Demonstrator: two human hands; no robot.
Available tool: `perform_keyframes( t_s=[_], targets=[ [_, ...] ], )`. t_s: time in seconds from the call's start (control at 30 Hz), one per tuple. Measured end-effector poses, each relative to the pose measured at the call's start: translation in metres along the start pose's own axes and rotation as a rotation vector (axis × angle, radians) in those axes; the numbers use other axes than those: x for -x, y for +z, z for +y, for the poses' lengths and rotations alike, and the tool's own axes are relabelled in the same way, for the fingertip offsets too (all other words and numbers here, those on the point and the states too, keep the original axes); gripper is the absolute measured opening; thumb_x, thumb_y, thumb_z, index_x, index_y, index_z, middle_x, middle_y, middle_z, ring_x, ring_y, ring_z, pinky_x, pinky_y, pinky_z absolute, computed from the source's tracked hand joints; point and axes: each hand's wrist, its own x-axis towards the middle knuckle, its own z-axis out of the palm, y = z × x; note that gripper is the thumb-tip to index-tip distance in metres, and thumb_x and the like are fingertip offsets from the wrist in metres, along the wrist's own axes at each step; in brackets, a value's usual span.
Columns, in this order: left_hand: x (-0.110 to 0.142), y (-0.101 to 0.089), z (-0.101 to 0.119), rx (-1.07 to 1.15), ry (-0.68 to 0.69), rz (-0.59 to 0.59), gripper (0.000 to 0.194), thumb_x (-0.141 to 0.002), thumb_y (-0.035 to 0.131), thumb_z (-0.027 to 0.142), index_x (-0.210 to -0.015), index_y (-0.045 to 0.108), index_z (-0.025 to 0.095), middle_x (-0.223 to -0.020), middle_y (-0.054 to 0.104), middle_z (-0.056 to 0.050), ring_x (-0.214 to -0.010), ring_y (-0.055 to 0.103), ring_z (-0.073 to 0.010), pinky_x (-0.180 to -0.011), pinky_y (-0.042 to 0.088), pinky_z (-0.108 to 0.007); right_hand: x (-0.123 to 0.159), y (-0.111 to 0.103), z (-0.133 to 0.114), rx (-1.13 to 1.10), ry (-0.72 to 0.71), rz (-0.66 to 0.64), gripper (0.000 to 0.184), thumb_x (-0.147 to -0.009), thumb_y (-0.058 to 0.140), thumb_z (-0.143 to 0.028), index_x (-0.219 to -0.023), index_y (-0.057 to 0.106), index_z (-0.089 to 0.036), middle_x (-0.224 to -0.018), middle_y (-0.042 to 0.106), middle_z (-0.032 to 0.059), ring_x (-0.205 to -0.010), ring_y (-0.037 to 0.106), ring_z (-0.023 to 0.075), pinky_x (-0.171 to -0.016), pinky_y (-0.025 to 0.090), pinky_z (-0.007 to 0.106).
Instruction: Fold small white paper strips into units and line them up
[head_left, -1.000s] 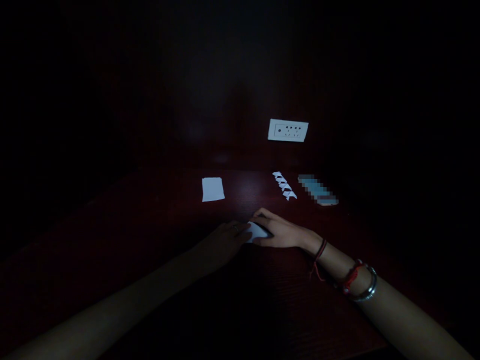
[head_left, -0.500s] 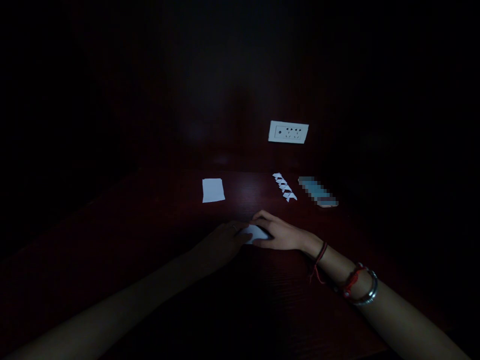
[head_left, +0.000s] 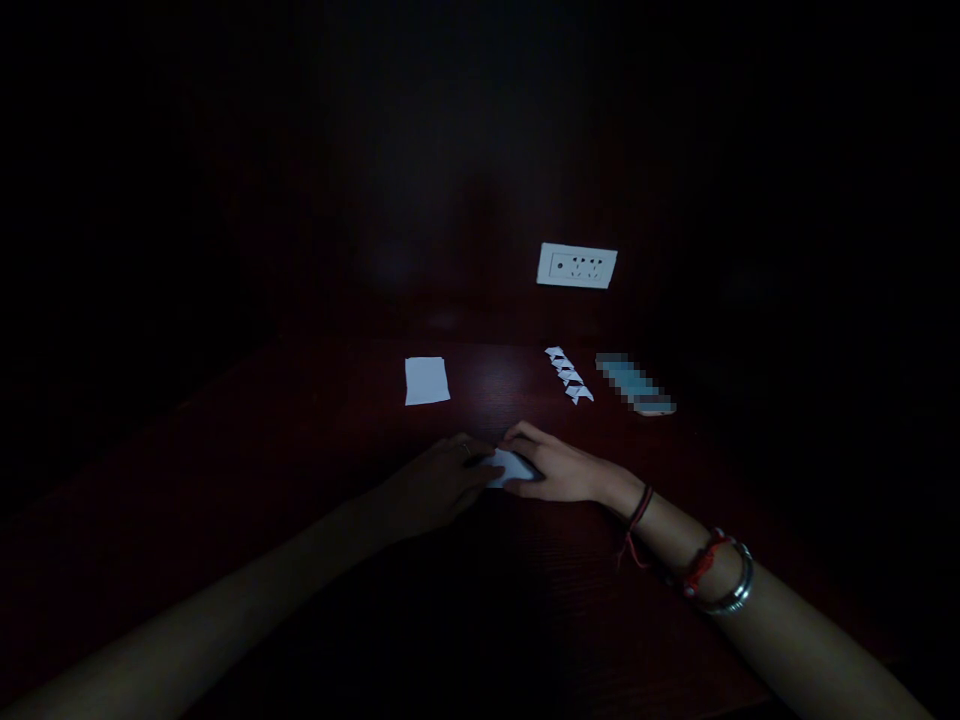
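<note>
The left hand (head_left: 442,480) and right hand (head_left: 561,470), fingers half curled, are holding a white paper (head_left: 512,467) between them just below the frame's centre; if they are pressing unevenly, its edges could be skewing or wrinkling.

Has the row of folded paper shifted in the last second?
No. The row of folded paper lies in the same place below the wall socket.

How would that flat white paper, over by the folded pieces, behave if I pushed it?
The flat white paper looks thin, so it's probably light and bendy. Lying flat, it would likely slide along the table rather than tip. Its slightly uneven edges suggest several sheets, which might fan apart.
</note>
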Motion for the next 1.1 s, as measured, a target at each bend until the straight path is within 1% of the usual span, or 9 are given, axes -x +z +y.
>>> perform_keyframes(
  t_s=[0.17, 0.27, 0.4, 0.5, 0.6, 0.7, 0.83, 1.0, 1.1],
  targets=[
    [0.002, -0.011, 0.005, -0.037, -0.018, -0.056, 0.027, -0.082, 0.044, 0.019, -0.107, 0.054, 0.022, -0.1, 0.054, -0.006, -0.089, 0.049, -0.0199, -0.077, 0.04, -0.035, 0.0, 0.002, 0.003, 0.027, 0.018, 0.008, 0.039, -0.073, 0.054, -0.031, -0.107, 0.048, -0.014, -0.103, 0.043, 0.0069, -0.09, 0.048, 0.015, -0.084, 0.041, 0.027],
    [0.004, -0.019, 0.008, -0.027, -0.049, -0.089, 0.023, -0.083, 0.043, 0.02, -0.101, 0.058, 0.021, -0.092, 0.057, -0.005, -0.082, 0.051, -0.0177, -0.073, 0.04, -0.031, 0.0, 0.002, 0.003, 0.034, 0.023, 0.006, 0.039, -0.073, 0.054, -0.031, -0.107, 0.048, -0.014, -0.103, 0.043, 0.0071, -0.091, 0.048, 0.0156, -0.085, 0.041, 0.028],
    [0.009, -0.028, 0.012, -0.019, -0.098, -0.12, 0.022, -0.084, 0.041, 0.021, -0.094, 0.06, 0.019, -0.085, 0.057, -0.005, -0.077, 0.052, -0.0163, -0.07, 0.04, -0.03, 0.0, 0.002, 0.002, 0.041, 0.015, 0.009, 0.042, -0.074, 0.054, -0.032, -0.11, 0.046, -0.013, -0.104, 0.042, 0.0075, -0.093, 0.047, 0.0161, -0.086, 0.04, 0.028],
    [0.011, -0.031, 0.015, -0.044, -0.105, -0.151, 0.021, -0.084, 0.041, 0.02, -0.089, 0.061, 0.017, -0.082, 0.056, -0.005, -0.075, 0.052, -0.0164, -0.068, 0.041, -0.029, 0.0, 0.001, 0.002, 0.045, 0.009, 0.007, 0.043, -0.074, 0.053, -0.033, -0.111, 0.046, -0.013, -0.105, 0.042, 0.0078, -0.094, 0.047, 0.0164, -0.087, 0.04, 0.028],
    [0.011, -0.031, 0.017, -0.097, -0.105, -0.155, 0.021, -0.084, 0.04, 0.019, -0.087, 0.061, 0.016, -0.079, 0.056, -0.006, -0.073, 0.051, -0.0167, -0.068, 0.041, -0.031, 0.001, 0.001, 0.001, 0.048, -0.004, 0.014, 0.045, -0.074, 0.053, -0.033, -0.114, 0.044, -0.013, -0.106, 0.042, 0.0082, -0.096, 0.046, 0.0169, -0.088, 0.039, 0.029],
    [0.011, -0.027, 0.016, -0.137, -0.111, -0.122, 0.021, -0.083, 0.04, 0.019, -0.088, 0.061, 0.015, -0.078, 0.054, -0.006, -0.072, 0.051, -0.0174, -0.066, 0.041, -0.032, 0.002, 0.001, 0.001, 0.062, -0.03, 0.024, 0.047, -0.076, 0.052, -0.032, -0.118, 0.042, -0.013, -0.106, 0.043, 0.0085, -0.098, 0.045, 0.0172, -0.089, 0.038, 0.029],
    [0.013, -0.023, 0.014, -0.126, -0.125, -0.106, 0.021, -0.082, 0.041, 0.018, -0.09, 0.06, 0.016, -0.079, 0.053, -0.006, -0.067, 0.049, -0.0158, -0.06, 0.041, -0.028, 0.003, 0.002, 0.002, 0.076, -0.046, 0.039, 0.046, -0.077, 0.051, -0.033, -0.117, 0.043, -0.012, -0.107, 0.044, 0.0092, -0.1, 0.044, 0.0175, -0.09, 0.037, 0.029],
    [0.016, -0.021, 0.014, -0.045, -0.136, -0.091, 0.025, -0.082, 0.04, 0.016, -0.101, 0.057, 0.019, -0.081, 0.052, -0.005, -0.068, 0.049, -0.015, -0.06, 0.041, -0.027, 0.005, 0.005, 0.004, 0.017, -0.034, 0.067, 0.044, -0.077, 0.052, -0.028, -0.118, 0.044, -0.015, -0.108, 0.044, 0.0082, -0.1, 0.044, 0.0165, -0.091, 0.037, 0.029],
    [0.016, -0.017, 0.015, 0.124, -0.238, -0.063, 0.024, -0.084, 0.04, 0.021, -0.102, 0.056, 0.022, -0.081, 0.053, -0.003, -0.068, 0.05, -0.0137, -0.059, 0.042, -0.025, 0.007, 0.006, 0.005, -0.038, -0.016, 0.091, 0.044, -0.077, 0.052, -0.023, -0.119, 0.042, -0.018, -0.108, 0.045, 0.0074, -0.097, 0.045, 0.0159, -0.088, 0.038, 0.031]
  ],
)
